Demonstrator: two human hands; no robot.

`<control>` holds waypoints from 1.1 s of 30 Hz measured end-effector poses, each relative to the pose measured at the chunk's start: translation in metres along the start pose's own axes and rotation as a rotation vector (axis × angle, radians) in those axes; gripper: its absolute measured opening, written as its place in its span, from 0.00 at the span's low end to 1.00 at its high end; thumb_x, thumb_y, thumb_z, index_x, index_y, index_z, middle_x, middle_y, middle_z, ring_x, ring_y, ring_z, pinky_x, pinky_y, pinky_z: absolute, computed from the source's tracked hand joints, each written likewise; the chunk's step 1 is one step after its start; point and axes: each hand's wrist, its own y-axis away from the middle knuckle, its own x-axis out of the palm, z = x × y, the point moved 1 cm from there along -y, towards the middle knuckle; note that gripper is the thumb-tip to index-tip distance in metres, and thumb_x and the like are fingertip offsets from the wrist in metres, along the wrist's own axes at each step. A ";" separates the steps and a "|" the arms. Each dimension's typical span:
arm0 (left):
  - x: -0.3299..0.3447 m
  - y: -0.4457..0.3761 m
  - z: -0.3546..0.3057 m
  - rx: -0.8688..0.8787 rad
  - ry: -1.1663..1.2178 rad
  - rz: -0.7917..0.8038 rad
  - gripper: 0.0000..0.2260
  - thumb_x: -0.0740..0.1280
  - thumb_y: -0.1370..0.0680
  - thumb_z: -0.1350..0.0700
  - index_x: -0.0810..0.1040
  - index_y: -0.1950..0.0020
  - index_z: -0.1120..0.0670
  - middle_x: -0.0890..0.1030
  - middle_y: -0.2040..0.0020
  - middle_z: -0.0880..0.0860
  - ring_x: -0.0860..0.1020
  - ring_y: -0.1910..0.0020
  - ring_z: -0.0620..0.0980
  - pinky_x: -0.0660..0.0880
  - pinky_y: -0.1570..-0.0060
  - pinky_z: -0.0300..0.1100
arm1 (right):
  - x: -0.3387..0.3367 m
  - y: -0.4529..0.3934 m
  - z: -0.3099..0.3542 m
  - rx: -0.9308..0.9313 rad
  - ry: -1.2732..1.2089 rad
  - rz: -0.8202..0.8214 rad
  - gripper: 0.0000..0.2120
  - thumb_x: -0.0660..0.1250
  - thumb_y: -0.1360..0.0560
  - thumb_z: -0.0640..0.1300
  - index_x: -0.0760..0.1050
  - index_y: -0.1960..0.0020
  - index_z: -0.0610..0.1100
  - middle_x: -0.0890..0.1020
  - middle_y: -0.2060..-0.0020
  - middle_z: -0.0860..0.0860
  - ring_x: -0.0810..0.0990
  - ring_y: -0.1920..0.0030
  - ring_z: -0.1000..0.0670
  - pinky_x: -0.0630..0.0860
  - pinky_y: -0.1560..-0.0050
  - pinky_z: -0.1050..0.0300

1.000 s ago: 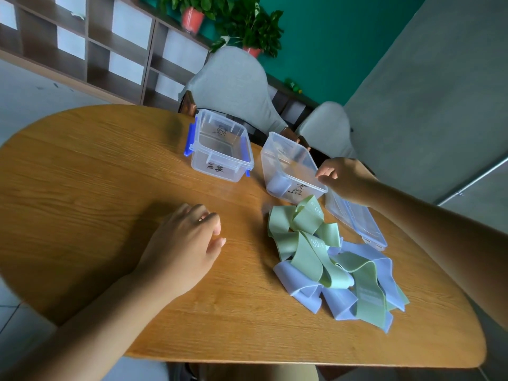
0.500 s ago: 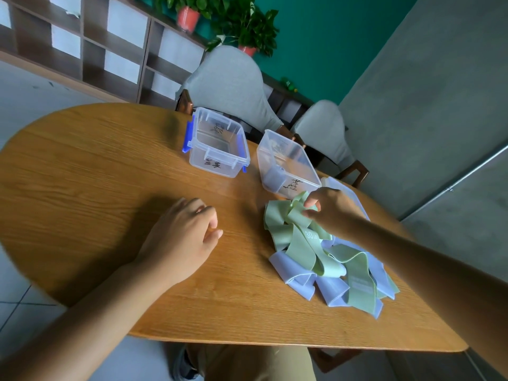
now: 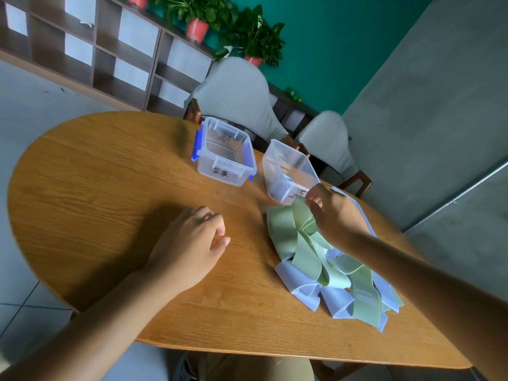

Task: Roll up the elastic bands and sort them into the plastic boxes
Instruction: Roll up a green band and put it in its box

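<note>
Soft, even daylight fills the frame. The left hand point(image 3: 189, 251) casts a diffuse shadow toward the left on the wooden table point(image 3: 96, 188). Wide-angle distortion bends the edges; the right hand point(image 3: 335, 215) is slightly motion-blurred.

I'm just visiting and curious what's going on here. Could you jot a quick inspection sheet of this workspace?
Surface: oval wooden table.
Job's things: loose pile of green and lilac elastic bands; clear box with blue clips; second clear box, something lilac inside; clear lid partly hidden behind the right hand.
Clutter: nothing seen.
Hands: left hand rests on the table, holding nothing; right hand pinches a green band at the pile's top.
Cables: nothing seen.
Surroundings: two grey chairs, shelving, potted plants, teal wall.
</note>
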 end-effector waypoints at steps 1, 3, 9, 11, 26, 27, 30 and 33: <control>-0.001 0.000 -0.001 -0.005 0.009 -0.001 0.06 0.68 0.22 0.46 0.76 0.55 0.47 0.75 0.54 0.42 0.73 0.50 0.45 0.74 0.52 0.42 | -0.002 0.000 0.005 -0.009 -0.024 -0.018 0.03 0.62 0.19 0.45 0.75 0.48 0.49 0.83 0.55 0.49 0.80 0.57 0.44 0.79 0.58 0.48; -0.001 0.000 -0.001 -0.015 0.036 -0.002 0.06 0.67 0.22 0.46 0.76 0.54 0.47 0.75 0.53 0.42 0.74 0.50 0.45 0.75 0.51 0.44 | -0.005 0.002 0.016 -0.054 -0.078 -0.044 0.04 0.62 0.19 0.44 0.75 0.50 0.49 0.82 0.56 0.51 0.78 0.57 0.47 0.77 0.58 0.49; -0.007 -0.001 -0.006 -0.043 0.216 -0.085 0.08 0.67 0.23 0.45 0.76 0.46 0.45 0.78 0.48 0.40 0.76 0.51 0.41 0.75 0.55 0.41 | -0.013 0.013 0.061 -0.259 -0.248 -0.027 0.04 0.66 0.19 0.40 0.79 0.50 0.48 0.80 0.55 0.53 0.77 0.54 0.58 0.73 0.53 0.64; -0.010 -0.003 -0.009 -0.061 0.327 -0.117 0.12 0.66 0.23 0.43 0.76 0.42 0.44 0.79 0.46 0.38 0.77 0.53 0.40 0.77 0.54 0.42 | -0.014 0.019 0.079 -0.300 -0.289 -0.014 0.04 0.67 0.20 0.39 0.80 0.49 0.47 0.80 0.54 0.53 0.75 0.54 0.65 0.69 0.53 0.73; -0.046 -0.005 -0.001 -0.235 0.770 -0.187 0.04 0.69 0.21 0.60 0.80 0.55 0.53 0.84 0.63 0.48 0.85 0.65 0.47 0.80 0.60 0.47 | -0.003 0.032 0.149 -0.274 -0.637 0.174 0.12 0.70 0.21 0.48 0.74 0.41 0.46 0.83 0.58 0.57 0.82 0.57 0.58 0.76 0.53 0.65; -0.048 -0.005 0.000 -0.265 0.818 -0.212 0.03 0.69 0.21 0.61 0.80 0.54 0.55 0.85 0.63 0.50 0.85 0.65 0.48 0.80 0.60 0.46 | -0.001 0.031 0.150 -0.282 -0.628 0.197 0.12 0.70 0.21 0.47 0.73 0.40 0.46 0.85 0.57 0.56 0.83 0.56 0.59 0.77 0.52 0.64; -0.054 -0.007 0.006 -0.345 0.930 -0.326 0.02 0.69 0.21 0.62 0.80 0.53 0.56 0.85 0.61 0.54 0.86 0.61 0.51 0.83 0.55 0.49 | 0.005 0.030 0.152 -0.253 -0.636 0.260 0.11 0.69 0.20 0.44 0.73 0.39 0.47 0.87 0.55 0.56 0.86 0.57 0.60 0.77 0.50 0.65; -0.061 -0.008 0.014 -0.420 0.993 -0.475 0.01 0.68 0.20 0.62 0.79 0.50 0.59 0.85 0.56 0.56 0.86 0.58 0.51 0.83 0.51 0.49 | 0.009 0.030 0.155 -0.195 -0.669 0.323 0.11 0.68 0.19 0.43 0.72 0.39 0.50 0.87 0.55 0.56 0.86 0.59 0.57 0.75 0.55 0.68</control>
